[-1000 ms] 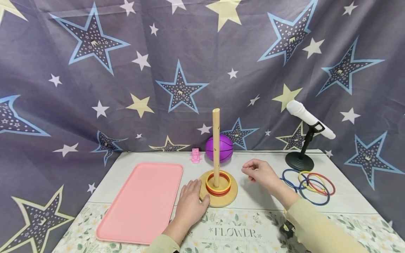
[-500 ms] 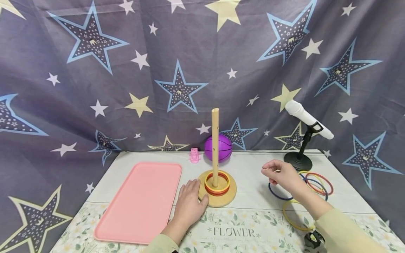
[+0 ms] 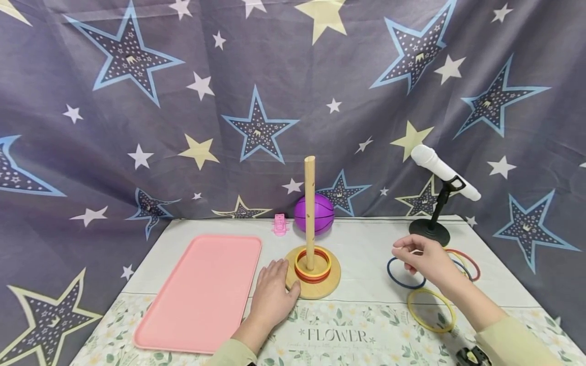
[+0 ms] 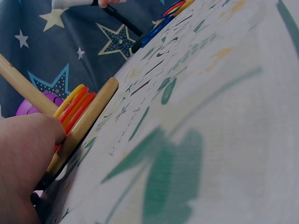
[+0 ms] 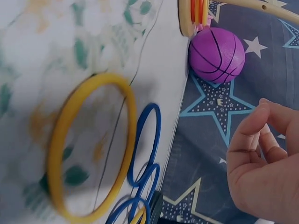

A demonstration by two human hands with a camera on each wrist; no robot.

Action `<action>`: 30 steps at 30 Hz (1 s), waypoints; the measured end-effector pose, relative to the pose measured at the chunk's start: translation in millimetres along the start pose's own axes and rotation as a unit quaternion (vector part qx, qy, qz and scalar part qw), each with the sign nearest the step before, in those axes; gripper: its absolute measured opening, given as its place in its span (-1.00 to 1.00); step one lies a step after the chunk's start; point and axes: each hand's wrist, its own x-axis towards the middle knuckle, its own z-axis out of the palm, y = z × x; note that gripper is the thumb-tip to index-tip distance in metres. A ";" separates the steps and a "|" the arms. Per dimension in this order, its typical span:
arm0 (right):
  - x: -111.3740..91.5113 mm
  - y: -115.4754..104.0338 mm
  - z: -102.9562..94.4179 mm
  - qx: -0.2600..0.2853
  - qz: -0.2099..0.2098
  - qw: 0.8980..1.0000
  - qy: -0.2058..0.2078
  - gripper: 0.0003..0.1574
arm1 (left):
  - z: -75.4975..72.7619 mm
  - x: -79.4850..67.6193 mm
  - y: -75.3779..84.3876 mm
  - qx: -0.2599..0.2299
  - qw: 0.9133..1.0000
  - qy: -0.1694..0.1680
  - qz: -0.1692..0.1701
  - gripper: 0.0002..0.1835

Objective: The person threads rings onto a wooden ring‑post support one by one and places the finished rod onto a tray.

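Observation:
A wooden post [image 3: 310, 213] stands upright on a round wooden base [image 3: 316, 292], with yellow and red rings [image 3: 313, 277] lying around its foot. My left hand [image 3: 272, 297] rests at the left edge of the base, fingers extended; in the left wrist view its thumb [image 4: 44, 128] lies against the base by the rings. My right hand [image 3: 426, 256] hovers over the right side of the table, fingers loosely curled around nothing. Below it lie a blue ring [image 3: 390, 275] and a yellow ring [image 3: 430, 330]. A red ring [image 3: 478, 269] shows beyond the wrist, other rings there partly hidden.
A pink tray [image 3: 201, 295] lies on the left. Behind the post are a purple ball [image 3: 326, 213] and a small pink toy [image 3: 280, 224]. A white microphone [image 3: 444, 170] on a black stand is at the back right. A starry cloth [image 3: 256, 40] hangs behind.
My right hand has moved right, from beside the post to over the loose rings, uncovering the yellow ring in front. The left hand stays at the base.

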 end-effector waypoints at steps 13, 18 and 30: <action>-22.2 34.6 -24.9 -0.054 0.004 0.998 0.011 -0.61 | -2.4 0.2 1.2 0.003 1.000 -0.002 -0.001 -0.26; -27.6 42.3 -29.9 -0.055 0.012 0.998 0.006 -0.62 | -2.0 -0.2 1.0 0.002 1.000 -0.001 0.000 -0.26; -39.1 72.9 -44.6 -0.051 0.086 0.995 -0.030 -0.57 | -0.4 -0.2 0.9 0.006 1.000 -0.001 0.000 -0.26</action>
